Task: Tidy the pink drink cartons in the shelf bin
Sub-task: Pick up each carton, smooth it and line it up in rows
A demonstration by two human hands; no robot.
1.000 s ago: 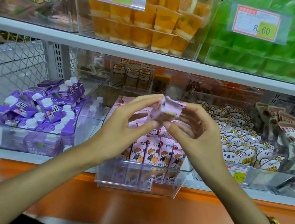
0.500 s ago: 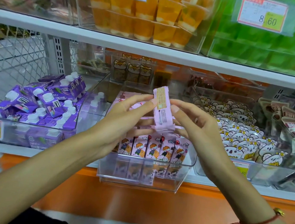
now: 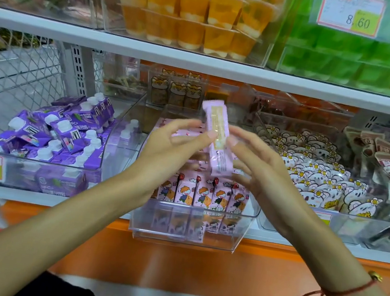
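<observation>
A pink drink carton (image 3: 217, 138) stands nearly upright in the air above the clear shelf bin (image 3: 186, 237), its narrow side toward me. My left hand (image 3: 164, 154) pinches it from the left with thumb and fingers. My right hand (image 3: 259, 169) holds it from the right with its fingertips. Below the hands, a front row of several pink cartons (image 3: 201, 192) with a cartoon child stands upright in the bin. More pink cartons (image 3: 181, 128) lie flat behind, partly hidden by my hands.
A bin of purple cartons (image 3: 52, 136) sits to the left. A bin of white bear-print packets (image 3: 317, 176) sits to the right. Orange cups (image 3: 191, 18) and green packs (image 3: 359, 62) fill the upper shelf (image 3: 198, 63). An orange ledge (image 3: 176, 262) runs below.
The carton has been turned from tilted and top-forward to nearly upright between both hands, and has risen slightly. The camera has moved closer to the shelf.
</observation>
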